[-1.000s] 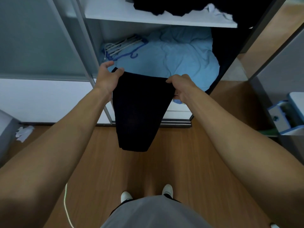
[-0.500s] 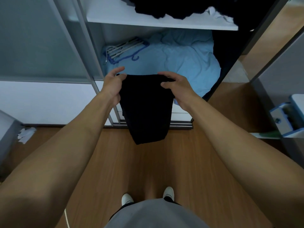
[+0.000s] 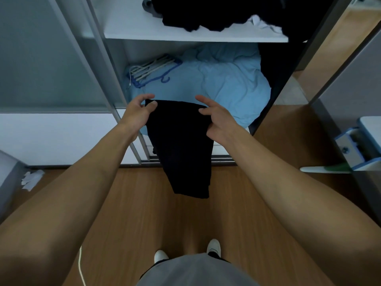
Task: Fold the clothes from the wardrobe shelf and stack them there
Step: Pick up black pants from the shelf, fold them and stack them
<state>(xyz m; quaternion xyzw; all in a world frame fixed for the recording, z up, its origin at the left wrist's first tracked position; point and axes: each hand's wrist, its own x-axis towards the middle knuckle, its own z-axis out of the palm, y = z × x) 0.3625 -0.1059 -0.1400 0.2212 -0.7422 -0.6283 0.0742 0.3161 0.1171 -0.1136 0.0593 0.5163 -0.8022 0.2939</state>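
A: Black garment [image 3: 181, 145], where?

B: Hanging in mid-air before the open wardrobe, above the wooden floor [image 3: 144, 213].

A: Held how?

B: Pinched at the top left corner by the left hand [image 3: 138, 112]; gripped at the top right edge by the right hand [image 3: 218, 120].

A: Beyond?

B: Light blue bedding [image 3: 222, 79] with hangers [image 3: 152, 69]; higher, a white shelf [image 3: 132, 27] bearing heaped dark clothes [image 3: 206, 13].

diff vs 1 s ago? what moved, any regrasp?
Left hand and right hand drew slightly closer together, narrowing the top edge of the black garment. No regrasp: both keep pinching its top corners. Dark pile on the shelf, blue bedding and hangers unchanged.
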